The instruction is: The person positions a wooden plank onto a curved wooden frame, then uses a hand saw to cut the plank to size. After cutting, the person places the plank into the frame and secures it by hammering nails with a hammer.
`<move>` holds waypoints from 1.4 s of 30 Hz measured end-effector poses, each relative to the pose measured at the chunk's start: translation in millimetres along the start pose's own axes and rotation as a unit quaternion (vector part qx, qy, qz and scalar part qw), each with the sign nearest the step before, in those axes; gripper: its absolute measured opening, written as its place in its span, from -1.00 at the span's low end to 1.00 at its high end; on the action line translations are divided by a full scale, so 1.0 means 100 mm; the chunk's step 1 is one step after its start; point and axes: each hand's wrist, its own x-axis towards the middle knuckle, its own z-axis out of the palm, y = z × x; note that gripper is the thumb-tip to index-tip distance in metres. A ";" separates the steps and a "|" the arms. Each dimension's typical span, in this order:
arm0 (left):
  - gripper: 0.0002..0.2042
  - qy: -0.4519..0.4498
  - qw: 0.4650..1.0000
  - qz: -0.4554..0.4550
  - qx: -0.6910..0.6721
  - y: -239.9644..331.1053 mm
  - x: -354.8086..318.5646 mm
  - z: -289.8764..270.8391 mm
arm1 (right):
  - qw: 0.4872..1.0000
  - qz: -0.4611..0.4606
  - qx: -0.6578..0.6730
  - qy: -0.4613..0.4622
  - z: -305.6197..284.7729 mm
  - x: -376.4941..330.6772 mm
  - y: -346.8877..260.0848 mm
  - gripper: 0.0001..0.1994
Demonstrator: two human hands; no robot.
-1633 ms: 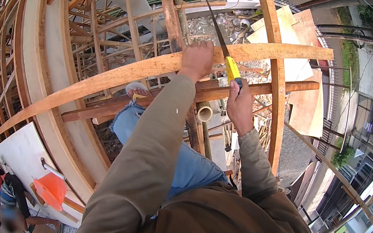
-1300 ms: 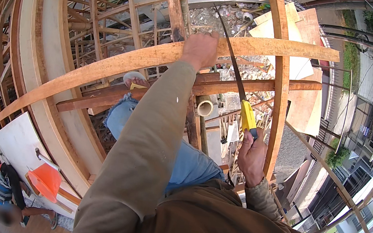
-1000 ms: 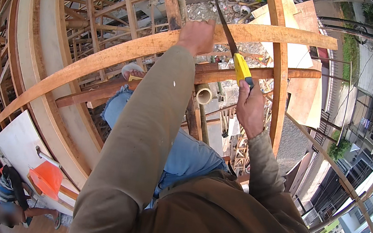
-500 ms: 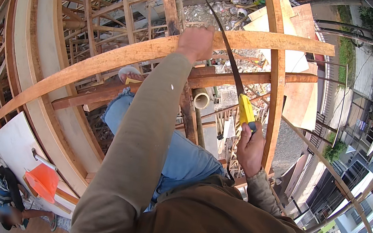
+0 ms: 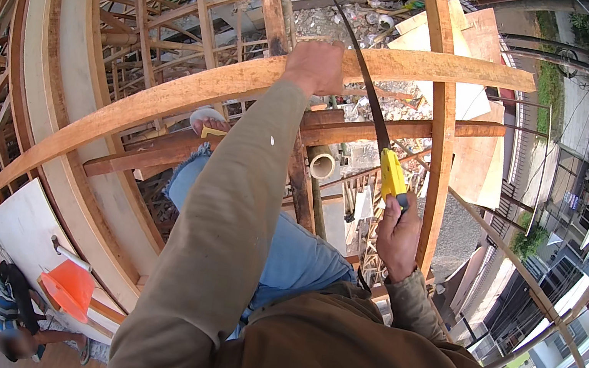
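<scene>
The left hand (image 5: 315,67) is gripping the plank (image 5: 169,97), its fingers (image 5: 332,51) clamped on the wood. The right hand (image 5: 399,236) is holding the saw (image 5: 391,177) by its yellow and dark handle, with the fingers clamped on the handle's lower end. The saw is slanting up and to the left, its long dark blade (image 5: 372,92) crossing the plank just beside the left hand and its tip pointing past the far edge; whether the teeth are biting into the wood, I cannot tell. The plank is curving across the view from the lower left to the upper right, where it is crossing a beam (image 5: 436,153). Nearer the body, a reddish crossbeam (image 5: 397,131) is passing under that beam, and a hollow bamboo pole (image 5: 322,165) is showing its open end. A foot (image 5: 209,123) is showing left of the left forearm (image 5: 239,190). Rubble (image 5: 382,35) is lying below, beside pale sheets (image 5: 478,160). At lower left, an orange piece (image 5: 68,288) is lying over a white board (image 5: 23,224), near another person (image 5: 18,301).
</scene>
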 end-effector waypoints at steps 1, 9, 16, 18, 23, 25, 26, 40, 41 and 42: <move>-0.55 -0.015 1.000 0.013 -0.010 0.09 -0.05 0.06 | 0.999 0.032 -0.022 -0.012 0.15 0.38 -0.02 -0.73; -0.50 -0.014 1.000 -0.001 -0.014 0.04 0.02 -0.18 | 0.999 0.046 0.016 -0.010 0.13 0.21 -0.02 -0.73; -0.55 -0.057 0.998 0.000 -0.030 0.23 -0.05 -0.12 | 0.995 -0.032 -0.051 0.079 0.71 1.58 -0.03 -0.62; -0.57 -0.045 0.999 -0.007 -0.027 0.13 -0.06 -0.12 | 0.998 0.003 -0.027 0.050 0.70 1.51 -0.21 -0.62; -0.56 -0.141 0.987 -0.013 -0.072 0.10 -0.08 -0.31 | 0.991 0.127 0.029 -0.026 -0.07 -0.18 -0.12 -0.79; -0.57 -0.093 0.994 -0.019 -0.059 0.06 -0.11 -0.30 | 0.997 0.083 0.000 -0.003 -0.09 -0.22 -0.08 -0.80; -0.57 -0.070 0.996 -0.014 -0.048 0.06 -0.08 -0.21 | 0.999 -0.001 -0.021 0.028 0.09 0.06 -0.09 -0.80; -0.51 0.250 0.965 0.020 0.080 0.23 -0.29 0.55 | 0.995 -0.016 0.045 0.087 0.85 1.18 0.10 -0.70; -0.51 0.284 0.953 0.027 0.105 0.29 -0.33 0.58 | 0.995 -0.013 0.047 0.090 0.81 1.19 0.12 -0.70; -0.52 0.317 0.938 0.032 0.132 0.32 -0.35 0.62 | 0.995 -0.011 0.058 0.083 0.81 1.21 0.18 -0.70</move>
